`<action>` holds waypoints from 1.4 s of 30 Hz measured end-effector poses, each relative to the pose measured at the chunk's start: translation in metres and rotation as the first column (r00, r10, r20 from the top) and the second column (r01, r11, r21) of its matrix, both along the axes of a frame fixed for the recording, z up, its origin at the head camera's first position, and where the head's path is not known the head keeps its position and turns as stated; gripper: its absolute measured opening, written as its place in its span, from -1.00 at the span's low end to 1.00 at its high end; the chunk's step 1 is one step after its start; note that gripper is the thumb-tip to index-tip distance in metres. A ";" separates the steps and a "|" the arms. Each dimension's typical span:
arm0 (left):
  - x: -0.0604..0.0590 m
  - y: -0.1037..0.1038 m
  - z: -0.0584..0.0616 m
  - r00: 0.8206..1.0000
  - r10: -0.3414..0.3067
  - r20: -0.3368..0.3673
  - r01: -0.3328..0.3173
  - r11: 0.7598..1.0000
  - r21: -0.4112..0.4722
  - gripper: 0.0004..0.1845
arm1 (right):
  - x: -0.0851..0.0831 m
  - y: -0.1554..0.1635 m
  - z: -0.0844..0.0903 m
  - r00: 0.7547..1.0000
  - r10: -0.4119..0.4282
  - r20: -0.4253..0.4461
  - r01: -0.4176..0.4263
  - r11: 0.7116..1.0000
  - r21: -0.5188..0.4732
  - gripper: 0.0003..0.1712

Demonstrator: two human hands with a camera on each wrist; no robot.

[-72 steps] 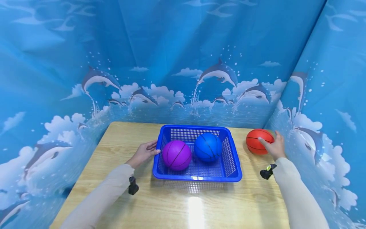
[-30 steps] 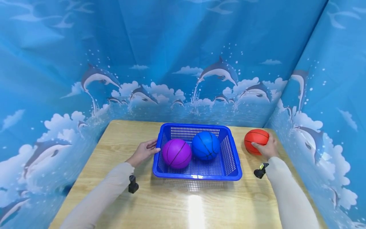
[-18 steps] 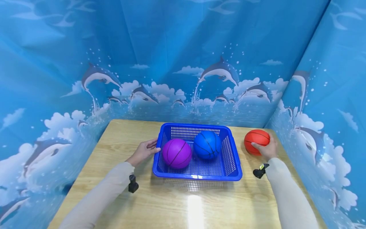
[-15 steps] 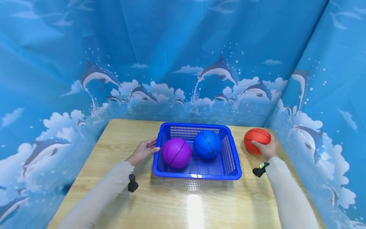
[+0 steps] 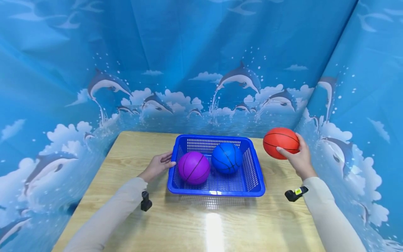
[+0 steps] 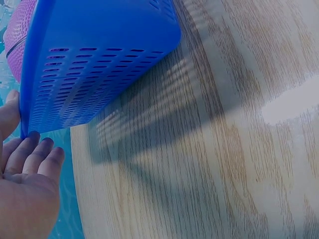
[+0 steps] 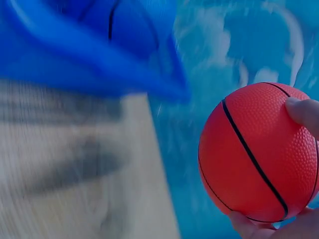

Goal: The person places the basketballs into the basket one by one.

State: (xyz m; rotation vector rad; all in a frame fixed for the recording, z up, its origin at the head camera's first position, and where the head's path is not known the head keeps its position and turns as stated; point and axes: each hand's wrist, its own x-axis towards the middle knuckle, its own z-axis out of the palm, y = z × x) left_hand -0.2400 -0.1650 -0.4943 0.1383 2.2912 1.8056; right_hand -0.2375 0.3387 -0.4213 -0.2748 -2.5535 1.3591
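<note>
Orange ball [image 5: 280,142], patterned like a small basketball, is being held in the air by the right hand [image 5: 299,159], to the right of the blue basket [image 5: 217,190] and above the wooden table [image 5: 195,224]. Fingers and thumb are being curled round the ball's right and lower sides, so that part of its surface is being hidden in the head view. In the right wrist view the orange ball [image 7: 259,152] is being shown sharply, while the basket and table behind it are being blurred by motion; only a fingertip [image 7: 304,110] and a strip of palm are being shown, cut off by the frame edge.

One basket is being steadied at its left wall by the left hand [image 5: 157,167], whose straight fingers are being rested against the plastic without gripping it. In the left wrist view the left hand [image 6: 25,179] is being cut off at the lower left corner, and the basket wall [image 6: 94,59] is being seen from low down.

Three balls are being counted: one orange in the hand, and one purple ball [image 5: 193,168] and one blue ball [image 5: 227,158] lying inside the basket, side by side. Their undersides are being hidden by the basket wall. Two hands and two pale sleeves are being shown.
</note>
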 end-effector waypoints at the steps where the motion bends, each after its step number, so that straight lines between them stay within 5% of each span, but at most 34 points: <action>1: 0.000 0.000 0.000 1.000 -0.001 0.000 0.001 1.000 -0.003 -0.34 | 0.005 -0.005 0.004 1.000 0.012 -0.012 -0.012 1.000 -0.001 0.07; 16: -0.001 0.000 0.000 1.000 0.013 0.012 -0.013 0.999 -0.029 -0.34 | 0.068 -0.080 0.025 0.972 0.209 -0.112 -0.218 0.973 -0.078 -0.01; 23: -0.001 0.001 0.000 1.000 0.013 0.009 -0.013 1.000 -0.024 -0.35 | 0.096 -0.118 0.038 0.917 0.350 -0.194 -0.364 0.930 -0.042 -0.02; 27: 0.000 0.001 0.000 1.000 0.015 0.009 -0.015 0.999 -0.039 -0.36 | 0.101 -0.129 0.024 0.871 0.432 -0.235 -0.439 0.898 0.025 0.00; 35: 0.000 -0.001 0.001 1.000 0.024 0.016 -0.024 0.999 -0.044 -0.36 | 0.091 -0.143 -0.027 0.802 0.498 -0.332 -0.429 0.865 0.262 0.04; 42: 0.002 0.000 0.003 1.000 0.021 0.009 -0.021 0.999 -0.037 -0.37 | 0.084 -0.148 -0.047 0.803 0.524 -0.284 -0.424 0.837 0.345 0.02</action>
